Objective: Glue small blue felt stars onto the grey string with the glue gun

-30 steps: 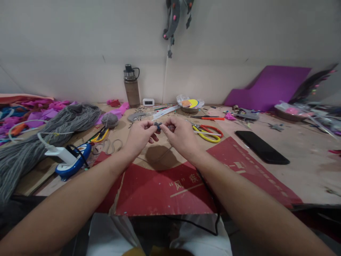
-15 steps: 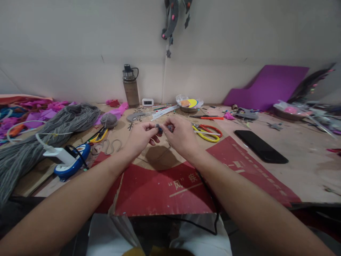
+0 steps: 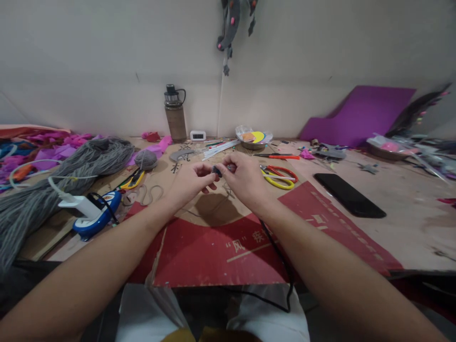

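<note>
Between my fingertips is a small dark grey-blue piece [image 3: 216, 171], mostly covered, so its kind cannot be made out. My left hand [image 3: 194, 180] pinches it from the left with thumb and fingers. From the other side my right hand [image 3: 242, 178] grips it, thumb toward the left hand. Both hands are held above a cardboard sheet [image 3: 199, 249] with a red printed front, and their shadow falls on its brown part. A thin grey strand [image 3: 223, 197] shows below the hands. Red-and-yellow-handled scissors [image 3: 280, 176] lie just right of my right hand.
Grey yarn [image 3: 103, 156], a yarn ball [image 3: 146, 160] and a blue power strip [image 3: 96, 223] lie left. A bottle [image 3: 175, 118], small clock [image 3: 198, 136] and bowl [image 3: 253, 142] stand at the back. A phone [image 3: 349, 194] and purple sheet [image 3: 366, 116] are right.
My fingers have shifted slightly around the small dark piece, and both hands have moved a little to the right. The things on the table have stayed put.
</note>
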Motion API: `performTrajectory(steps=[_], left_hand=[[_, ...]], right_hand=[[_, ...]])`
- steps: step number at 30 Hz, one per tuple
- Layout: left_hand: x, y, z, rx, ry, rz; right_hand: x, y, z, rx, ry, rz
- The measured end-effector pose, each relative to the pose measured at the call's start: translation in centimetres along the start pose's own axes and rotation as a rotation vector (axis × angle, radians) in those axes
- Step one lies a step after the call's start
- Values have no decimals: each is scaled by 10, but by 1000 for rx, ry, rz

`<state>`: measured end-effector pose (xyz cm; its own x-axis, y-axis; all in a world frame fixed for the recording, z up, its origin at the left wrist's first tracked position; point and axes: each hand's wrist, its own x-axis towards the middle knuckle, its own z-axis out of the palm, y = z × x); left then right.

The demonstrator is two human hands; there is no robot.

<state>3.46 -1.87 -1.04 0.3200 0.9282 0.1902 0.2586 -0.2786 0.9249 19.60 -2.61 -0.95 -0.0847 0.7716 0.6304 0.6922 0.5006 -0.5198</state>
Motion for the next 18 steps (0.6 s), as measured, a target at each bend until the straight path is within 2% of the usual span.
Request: performTrajectory(steps=[3, 7, 11, 18], left_hand=[[0, 2, -1, 20, 12, -22], [0, 1, -3, 59, 24, 18], [0, 0, -3, 70, 91, 41], [1, 2, -1, -79, 184, 30]], right_hand=[[0, 0, 0, 14, -11, -13], [0, -1, 1, 87, -31, -5], [1, 1, 1, 169, -73, 13], [0, 2, 3, 199, -56, 22]])
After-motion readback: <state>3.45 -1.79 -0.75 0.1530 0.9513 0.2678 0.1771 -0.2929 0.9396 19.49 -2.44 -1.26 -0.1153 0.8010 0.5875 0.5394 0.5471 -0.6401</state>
